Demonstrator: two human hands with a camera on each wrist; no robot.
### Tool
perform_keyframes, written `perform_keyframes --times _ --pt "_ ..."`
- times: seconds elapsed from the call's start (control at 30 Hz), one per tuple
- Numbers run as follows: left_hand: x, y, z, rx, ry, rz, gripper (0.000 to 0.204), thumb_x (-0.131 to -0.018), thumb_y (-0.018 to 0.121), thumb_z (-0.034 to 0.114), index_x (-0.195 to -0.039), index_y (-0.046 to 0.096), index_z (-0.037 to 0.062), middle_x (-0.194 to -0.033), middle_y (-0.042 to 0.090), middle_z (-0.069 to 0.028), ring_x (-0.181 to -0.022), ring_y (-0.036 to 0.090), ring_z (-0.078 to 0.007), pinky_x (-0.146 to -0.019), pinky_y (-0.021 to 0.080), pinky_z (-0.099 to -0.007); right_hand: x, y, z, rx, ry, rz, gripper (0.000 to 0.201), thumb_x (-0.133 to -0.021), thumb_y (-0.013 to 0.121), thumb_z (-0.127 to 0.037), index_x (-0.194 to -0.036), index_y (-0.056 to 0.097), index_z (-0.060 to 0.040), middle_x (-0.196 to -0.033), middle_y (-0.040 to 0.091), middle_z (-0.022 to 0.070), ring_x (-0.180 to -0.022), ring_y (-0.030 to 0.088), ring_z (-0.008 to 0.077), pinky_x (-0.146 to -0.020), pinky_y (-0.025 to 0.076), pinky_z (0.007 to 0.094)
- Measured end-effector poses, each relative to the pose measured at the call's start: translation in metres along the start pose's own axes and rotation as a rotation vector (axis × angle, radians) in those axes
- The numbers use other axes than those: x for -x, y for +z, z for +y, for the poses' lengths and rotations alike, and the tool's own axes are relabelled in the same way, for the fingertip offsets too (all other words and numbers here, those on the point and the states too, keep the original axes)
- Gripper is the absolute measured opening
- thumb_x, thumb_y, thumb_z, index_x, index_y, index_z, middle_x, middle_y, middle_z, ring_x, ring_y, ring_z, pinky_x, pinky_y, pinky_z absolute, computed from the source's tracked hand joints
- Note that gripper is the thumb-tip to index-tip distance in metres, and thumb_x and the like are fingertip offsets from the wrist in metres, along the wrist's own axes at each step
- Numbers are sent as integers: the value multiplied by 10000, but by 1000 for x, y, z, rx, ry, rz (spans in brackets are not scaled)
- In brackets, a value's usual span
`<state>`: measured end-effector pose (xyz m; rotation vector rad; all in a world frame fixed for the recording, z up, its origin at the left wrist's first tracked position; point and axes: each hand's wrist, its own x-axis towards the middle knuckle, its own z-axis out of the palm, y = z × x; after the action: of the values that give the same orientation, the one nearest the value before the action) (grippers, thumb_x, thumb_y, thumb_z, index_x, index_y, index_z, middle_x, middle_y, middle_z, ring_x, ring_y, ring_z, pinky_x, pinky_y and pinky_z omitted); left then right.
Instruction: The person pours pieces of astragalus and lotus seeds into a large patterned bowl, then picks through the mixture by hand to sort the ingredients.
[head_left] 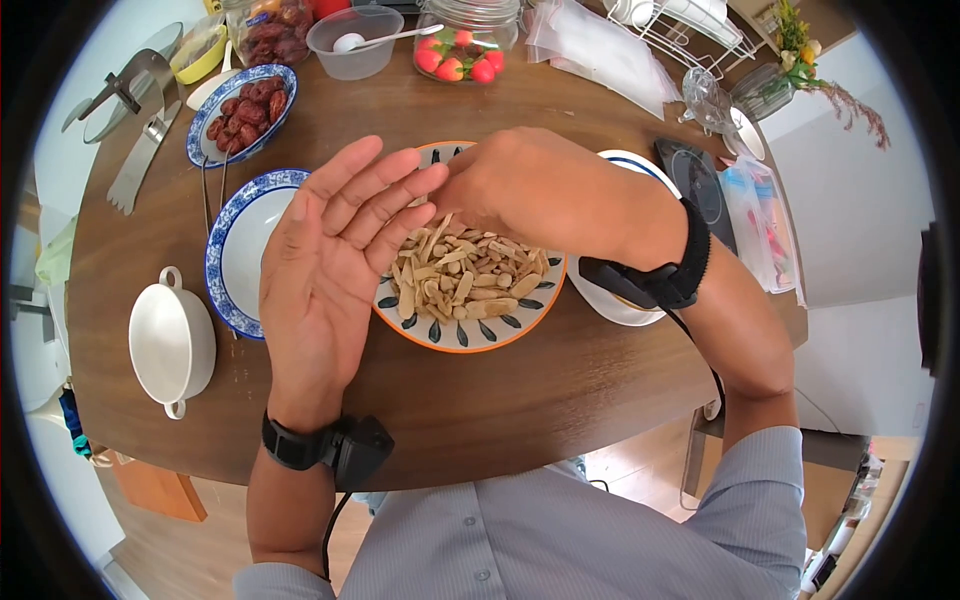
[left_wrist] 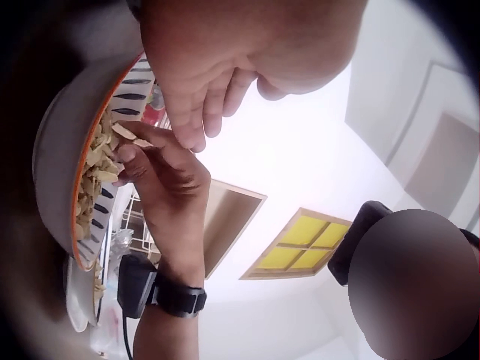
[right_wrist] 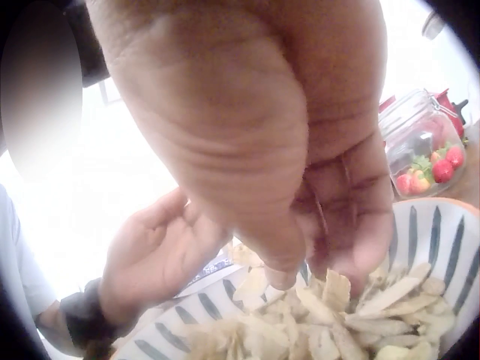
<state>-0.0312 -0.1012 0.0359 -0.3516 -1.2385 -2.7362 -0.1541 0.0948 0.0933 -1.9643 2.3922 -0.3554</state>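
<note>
An orange-rimmed bowl (head_left: 541, 303) (left_wrist: 58, 154) (right_wrist: 420, 225) holds a heap of pale dried slices (head_left: 470, 275) (left_wrist: 94, 176) (right_wrist: 322, 326). Over the bowl's far side, the right hand (head_left: 540, 195) (left_wrist: 176, 184) (right_wrist: 240, 127) pinches light slices (left_wrist: 124, 133) between thumb and fingers, which the left wrist view shows best. The left hand (head_left: 330, 255) (left_wrist: 247, 45) (right_wrist: 161, 259) is raised at the bowl's left edge, palm turned up, fingers extended and nothing on it. Its fingertips are close to the right hand; whether they touch is unclear.
Left of the bowl are a blue-rimmed bowl (head_left: 232, 245), a white two-handled pot (head_left: 172, 340) and a dish of dark red dates (head_left: 245, 115). At the right stands a partly hidden white plate (head_left: 605, 303). Toward the back are a clear tub (head_left: 355, 62) and a strawberry jar (head_left: 465, 50) (right_wrist: 431, 154).
</note>
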Motion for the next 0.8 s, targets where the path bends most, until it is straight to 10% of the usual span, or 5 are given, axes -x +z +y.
perform_keyframes --times 0.5,0.8 --pt "3 17 -6 12 -119 38 609 -1138 311 363 -1532 330 -102 -1561 423 -261 -1492 383 -372 -1260 289 -491 -5 -31 -11 -229 36 148 181 -848 735 -116 -1004 746 -25 -857 697 187 -840 660 401 -761 529 454" --pt "2 6 -4 310 -207 -31 557 -1139 343 293 -1491 369 -139 -1536 445 -275 -1456 436 -396 -1226 390 -447 -7 -37 -21 -98 84 357 260 -810 806 -76 -1056 721 -56 -891 693 84 -750 664 251 -626 529 357"
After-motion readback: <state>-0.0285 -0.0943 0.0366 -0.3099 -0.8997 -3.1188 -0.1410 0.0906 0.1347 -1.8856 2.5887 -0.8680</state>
